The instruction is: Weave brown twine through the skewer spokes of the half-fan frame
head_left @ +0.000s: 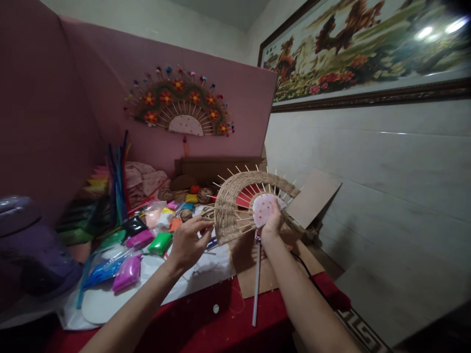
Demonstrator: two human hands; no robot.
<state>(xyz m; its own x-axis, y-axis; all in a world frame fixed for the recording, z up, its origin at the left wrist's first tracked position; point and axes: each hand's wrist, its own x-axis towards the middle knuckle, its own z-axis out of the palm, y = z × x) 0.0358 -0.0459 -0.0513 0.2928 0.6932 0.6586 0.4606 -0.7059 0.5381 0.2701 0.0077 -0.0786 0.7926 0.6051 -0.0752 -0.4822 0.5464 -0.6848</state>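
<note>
A large framed picture (364, 49) hangs on the white wall at the far right, and a pink board (91, 83) stands behind the table on the left and far side. On this board a finished fan decoration (180, 105) with red flowers and coloured beads is fixed. The table has a red cloth (221, 318), and on it lies a flat piece of cardboard (272, 264), near the middle. At the left of the table are many small bags of coloured clay (127, 245), green, pink, purple and blue, with a bunch of coloured sticks (117, 171) standing behind them. In the middle, lifted above the table, is the half-made fan (239, 206), woven with tan rope around thin wooden sticks, with a pink dotted half circle at its base. The right hand (272, 223) holds the fan at this dotted base, with the fingers closed around it from behind. The left hand (191, 240) is at the left edge of the fan, its fingers narrow and pinching the rope end there. A thin grey stick (256, 284) hangs down from the fan base, between the two forearms.
</note>
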